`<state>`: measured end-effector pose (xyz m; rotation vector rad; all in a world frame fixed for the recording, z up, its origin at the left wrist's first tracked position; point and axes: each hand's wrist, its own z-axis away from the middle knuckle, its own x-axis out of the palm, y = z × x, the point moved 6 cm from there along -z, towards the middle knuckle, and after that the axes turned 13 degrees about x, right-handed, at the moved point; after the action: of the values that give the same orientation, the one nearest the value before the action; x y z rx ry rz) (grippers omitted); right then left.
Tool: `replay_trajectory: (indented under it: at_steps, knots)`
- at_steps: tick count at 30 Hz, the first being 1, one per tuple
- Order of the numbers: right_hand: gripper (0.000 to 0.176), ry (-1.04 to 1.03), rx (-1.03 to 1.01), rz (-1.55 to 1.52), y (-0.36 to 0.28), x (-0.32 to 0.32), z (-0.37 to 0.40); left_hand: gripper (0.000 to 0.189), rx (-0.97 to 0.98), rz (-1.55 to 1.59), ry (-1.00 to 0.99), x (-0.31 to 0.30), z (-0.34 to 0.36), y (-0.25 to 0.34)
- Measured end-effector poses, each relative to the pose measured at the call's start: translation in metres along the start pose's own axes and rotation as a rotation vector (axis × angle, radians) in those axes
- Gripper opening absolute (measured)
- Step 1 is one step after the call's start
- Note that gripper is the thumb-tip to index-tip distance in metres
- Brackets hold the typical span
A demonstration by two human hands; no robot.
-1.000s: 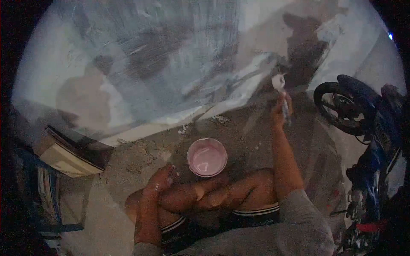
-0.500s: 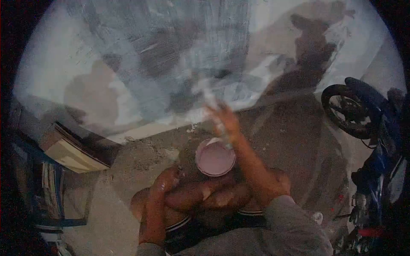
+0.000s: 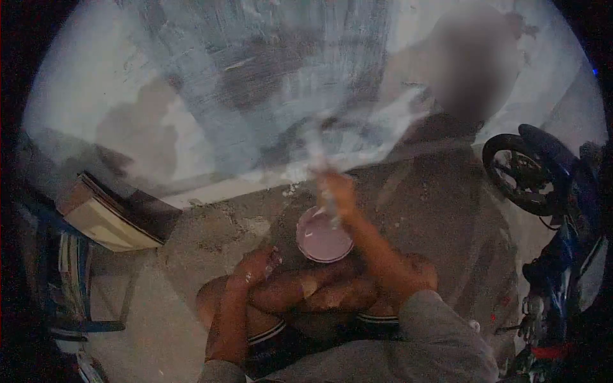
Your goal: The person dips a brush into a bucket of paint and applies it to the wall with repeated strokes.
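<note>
Right hand (image 3: 338, 195) grips brush (image 3: 317, 154) above paint bowl (image 3: 321, 246); left hand (image 3: 257, 265) rests, grip unclear

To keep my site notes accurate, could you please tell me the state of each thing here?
paint pot, open, pale paint inside.
brush, gripped, blurred.
right hand, fingers shut on the brush.
left hand, open, on the leg.
wall, partly painted, streaky.
motorcycle, standing.

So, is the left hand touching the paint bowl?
Apart. The head view shows bare ground between the left hand and the paint bowl rim.
</note>
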<state>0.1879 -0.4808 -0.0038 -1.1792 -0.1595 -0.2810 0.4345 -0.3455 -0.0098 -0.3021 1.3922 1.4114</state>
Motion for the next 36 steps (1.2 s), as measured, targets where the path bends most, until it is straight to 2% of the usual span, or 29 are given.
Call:
replay_trajectory:
  at_steps: [1, 2, 4, 7, 10, 11, 13, 14, 16, 20, 22, 23, 24, 26, 27, 28, 29, 30, 32, 34, 36]
  knots:
    - [0.029, -0.037, 0.076, 0.097, 0.015, 0.028, 0.009, 0.038, -0.010, -0.014, -0.054, 0.008, -0.004, -0.009]
    - [0.030, -0.233, -0.367, 0.446, -0.004, 0.068, 0.040, 0.039, -0.019, -0.028, -0.110, 0.011, -0.006, -0.011]
    - [0.032, -0.430, -0.814, 0.780, -0.017, 0.100, 0.077, 0.040, -0.035, -0.082, -0.091, 0.008, 0.004, -0.009]
    - [0.035, -0.435, -0.461, 0.608, -0.011, 0.088, 0.066, 0.041, -0.025, -0.086, -0.090, 0.012, 0.009, -0.015]
    - [0.027, 0.048, -0.915, 0.665, -0.081, 0.027, 0.064, 0.041, -0.034, -0.023, -0.095, 0.011, 0.003, -0.008]
    - [0.026, 0.301, -0.923, 0.705, -0.096, -0.020, 0.057, 0.042, -0.074, -0.006, -0.083, 0.010, 0.003, -0.007]
    - [0.026, 0.554, -0.922, 0.741, -0.117, -0.088, 0.038, 0.041, -0.023, 0.023, -0.042, 0.014, 0.002, -0.014]
    - [0.019, 0.742, -1.022, 0.467, -0.127, -0.124, 0.039, 0.041, 0.026, 0.052, 0.000, 0.014, 0.003, -0.014]
    - [0.019, 0.921, -1.109, 0.182, -0.127, -0.145, 0.045, 0.041, 0.014, 0.059, -0.034, 0.008, 0.000, -0.005]
    - [0.015, 0.734, -1.148, 0.309, -0.113, -0.120, 0.044, 0.042, -0.007, 0.031, -0.101, 0.008, -0.007, 0.001]
    - [0.011, 0.334, -1.039, 0.294, -0.074, -0.063, 0.034, 0.041, 0.004, -0.023, -0.080, 0.013, -0.006, -0.006]
    - [0.011, 0.273, -1.013, 0.536, -0.049, -0.033, 0.028, 0.040, 0.012, -0.072, -0.057, 0.016, -0.006, -0.011]
    - [0.012, 0.068, -0.889, 0.553, -0.021, -0.007, 0.018, 0.040, 0.011, -0.076, -0.059, 0.021, -0.005, -0.016]
    - [0.016, -0.269, -0.574, 0.589, 0.025, 0.048, 0.013, 0.040, 0.096, -0.056, 0.062, 0.021, -0.004, -0.020]
    - [0.017, -0.292, -0.818, 0.720, 0.021, 0.059, 0.032, 0.040, 0.098, -0.055, 0.055, 0.023, -0.003, -0.023]
    - [0.017, -0.287, -1.076, 0.822, 0.004, 0.073, 0.064, 0.039, 0.050, -0.056, 0.045, 0.022, -0.002, -0.028]
    - [0.019, -0.212, -1.035, 0.726, -0.001, 0.066, 0.060, 0.039, -0.001, -0.058, 0.034, 0.019, 0.002, -0.027]
    - [0.022, -0.053, -0.925, 0.670, 0.002, 0.046, 0.040, 0.039, -0.003, -0.057, 0.028, 0.016, 0.004, -0.023]
    - [0.028, 0.309, -0.614, 0.563, 0.022, -0.020, -0.012, 0.037, -0.014, 0.079, -0.026, 0.005, 0.007, -0.003]
    - [0.025, 0.384, -0.660, 0.562, -0.035, -0.052, 0.004, 0.037, -0.010, 0.046, -0.039, 0.013, 0.005, -0.017]
    - [0.023, 0.533, -0.853, 0.348, -0.062, -0.099, 0.008, 0.037, -0.002, 0.017, -0.048, 0.016, 0.005, -0.020]
